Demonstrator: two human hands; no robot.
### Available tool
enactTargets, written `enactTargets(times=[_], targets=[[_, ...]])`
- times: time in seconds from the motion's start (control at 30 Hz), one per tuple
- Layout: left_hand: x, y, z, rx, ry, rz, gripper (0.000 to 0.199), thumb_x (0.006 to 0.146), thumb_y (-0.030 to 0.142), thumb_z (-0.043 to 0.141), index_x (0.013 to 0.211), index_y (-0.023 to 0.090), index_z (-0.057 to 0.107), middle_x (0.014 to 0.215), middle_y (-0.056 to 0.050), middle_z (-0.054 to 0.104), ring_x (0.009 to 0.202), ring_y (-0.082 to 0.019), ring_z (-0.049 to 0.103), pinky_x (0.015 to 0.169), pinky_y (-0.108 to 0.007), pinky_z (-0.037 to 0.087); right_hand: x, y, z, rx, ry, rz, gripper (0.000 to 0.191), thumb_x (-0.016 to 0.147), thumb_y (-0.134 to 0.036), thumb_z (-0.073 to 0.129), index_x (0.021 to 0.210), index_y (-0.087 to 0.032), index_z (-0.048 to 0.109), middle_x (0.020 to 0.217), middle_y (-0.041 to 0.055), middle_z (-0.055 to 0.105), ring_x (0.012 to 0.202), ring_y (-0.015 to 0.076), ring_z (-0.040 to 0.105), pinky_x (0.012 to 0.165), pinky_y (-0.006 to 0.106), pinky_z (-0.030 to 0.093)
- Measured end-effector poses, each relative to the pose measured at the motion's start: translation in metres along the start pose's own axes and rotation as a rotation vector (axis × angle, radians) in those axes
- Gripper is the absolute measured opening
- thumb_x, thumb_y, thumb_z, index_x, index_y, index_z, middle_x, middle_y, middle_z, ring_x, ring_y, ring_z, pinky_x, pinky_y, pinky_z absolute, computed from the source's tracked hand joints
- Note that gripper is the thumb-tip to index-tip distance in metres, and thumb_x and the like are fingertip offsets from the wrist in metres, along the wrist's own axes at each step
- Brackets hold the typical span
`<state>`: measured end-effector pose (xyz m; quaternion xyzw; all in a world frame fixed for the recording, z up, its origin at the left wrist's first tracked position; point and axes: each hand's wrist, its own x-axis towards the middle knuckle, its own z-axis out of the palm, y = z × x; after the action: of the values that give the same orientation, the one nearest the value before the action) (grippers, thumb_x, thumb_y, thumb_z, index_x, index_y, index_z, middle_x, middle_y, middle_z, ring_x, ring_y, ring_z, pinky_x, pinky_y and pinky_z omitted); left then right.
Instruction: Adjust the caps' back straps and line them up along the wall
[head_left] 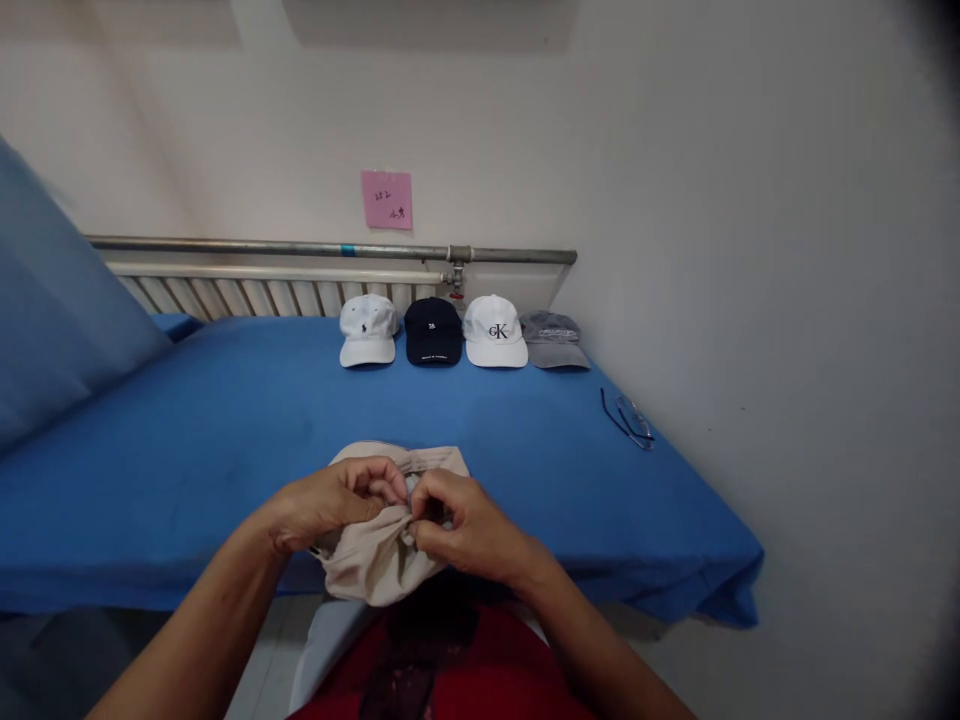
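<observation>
A beige cap (375,565) lies at the near edge of the bed, its crown creased and its inside turned partly toward me. My left hand (349,495) grips the cap's fabric from the left, fingers curled. From the right, my right hand (457,520) pinches the cloth near the middle, thumb and forefinger close together. Between the two hands a small greyish-white bit shows inside the cap, too small to make out. The fingertips partly cover the cap's opening.
Along the far side of the blue-sheeted bed (247,420) stand a white cap (367,335), a black cap (433,335), another white cap (495,335) and a grey cap (556,342). Glasses (634,420) lie at the right edge. Behind are a radiator (262,295) and a pipe (300,247).
</observation>
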<state>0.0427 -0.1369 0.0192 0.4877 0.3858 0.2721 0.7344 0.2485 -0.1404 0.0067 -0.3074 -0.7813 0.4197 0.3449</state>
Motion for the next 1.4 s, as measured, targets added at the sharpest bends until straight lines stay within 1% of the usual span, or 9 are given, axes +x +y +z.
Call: enactTargets(times=[0.2,0.47,0.6,0.73,0.9,1.03,1.13,1.27,1.4], targets=[[0.003,0.003,0.009,0.154,0.052,-0.039,0.026,0.067,0.024,0.078,0.083,0.014,0.059,0.071,0.0,0.064,0.055,-0.008,0.054,0.052,-0.02,0.038,-0.002,0.001,-0.001,-0.066,-0.019,-0.031,0.016,0.066,-0.007,0.056,0.071,-0.021,0.052,0.071,-0.0048,0.054,0.066,0.011,0.048,0.064,0.022,0.038],[0.005,0.004,0.009,0.179,0.029,-0.013,0.027,0.067,0.026,0.077,0.081,0.015,0.057,0.07,0.001,0.062,0.056,-0.008,0.054,0.055,-0.021,0.038,-0.003,0.005,-0.001,-0.081,-0.019,-0.042,0.016,0.068,-0.007,0.057,0.073,-0.021,0.052,0.075,-0.0043,0.055,0.071,0.0116,0.051,0.068,0.023,0.04],[0.007,0.007,0.011,0.155,0.081,-0.017,0.031,0.062,0.024,0.079,0.081,0.016,0.055,0.074,0.001,0.064,0.057,-0.009,0.055,0.054,-0.021,0.039,-0.004,0.003,-0.006,-0.121,-0.049,0.019,0.021,0.066,-0.009,0.062,0.082,-0.021,0.054,0.083,-0.0032,0.058,0.077,0.0128,0.052,0.072,0.024,0.041],[0.007,0.006,0.011,0.121,0.086,-0.001,0.032,0.063,0.022,0.079,0.08,0.015,0.054,0.074,0.001,0.063,0.058,-0.008,0.054,0.054,-0.019,0.039,-0.003,0.001,-0.009,0.004,-0.104,0.104,0.029,0.066,-0.008,0.061,0.091,-0.022,0.056,0.086,-0.0029,0.06,0.08,0.0132,0.054,0.072,0.024,0.042],[0.006,0.007,0.013,0.121,0.073,0.056,0.029,0.066,0.025,0.078,0.081,0.015,0.055,0.076,0.0,0.063,0.061,-0.009,0.056,0.056,-0.02,0.04,0.003,0.003,-0.007,0.115,-0.109,0.149,0.027,0.064,-0.005,0.058,0.085,-0.022,0.054,0.081,-0.0044,0.056,0.072,0.0105,0.05,0.063,0.02,0.039],[0.004,0.01,0.016,0.129,0.156,0.064,0.035,0.062,0.028,0.082,0.078,0.015,0.054,0.074,0.0,0.061,0.06,-0.009,0.055,0.057,-0.022,0.042,0.006,0.006,-0.001,0.003,-0.041,0.106,0.021,0.067,-0.01,0.058,0.082,-0.022,0.051,0.076,-0.0053,0.053,0.068,0.0104,0.047,0.061,0.021,0.036],[0.004,0.012,0.015,0.115,0.232,0.057,0.038,0.057,0.026,0.083,0.078,0.015,0.054,0.072,0.002,0.06,0.058,-0.009,0.053,0.055,-0.022,0.041,0.004,0.006,0.003,-0.095,0.064,0.003,0.019,0.067,-0.008,0.055,0.08,-0.022,0.052,0.076,-0.0041,0.055,0.07,0.0119,0.049,0.067,0.023,0.037],[0.004,0.012,0.015,0.029,0.266,0.02,0.04,0.054,0.023,0.083,0.079,0.015,0.053,0.068,0.003,0.06,0.055,-0.008,0.053,0.053,-0.022,0.04,0.002,0.006,0.007,-0.156,0.209,-0.143,0.017,0.066,-0.007,0.053,0.075,-0.022,0.051,0.073,-0.0029,0.054,0.07,0.0135,0.049,0.071,0.026,0.038],[0.004,0.012,0.018,-0.002,0.3,0.016,0.04,0.052,0.021,0.083,0.078,0.015,0.053,0.065,0.003,0.06,0.052,-0.008,0.053,0.051,-0.021,0.041,0.001,0.007,0.011,-0.123,0.276,-0.117,0.015,0.066,-0.009,0.054,0.072,-0.022,0.051,0.069,-0.0035,0.051,0.067,0.0134,0.046,0.068,0.026,0.037]])
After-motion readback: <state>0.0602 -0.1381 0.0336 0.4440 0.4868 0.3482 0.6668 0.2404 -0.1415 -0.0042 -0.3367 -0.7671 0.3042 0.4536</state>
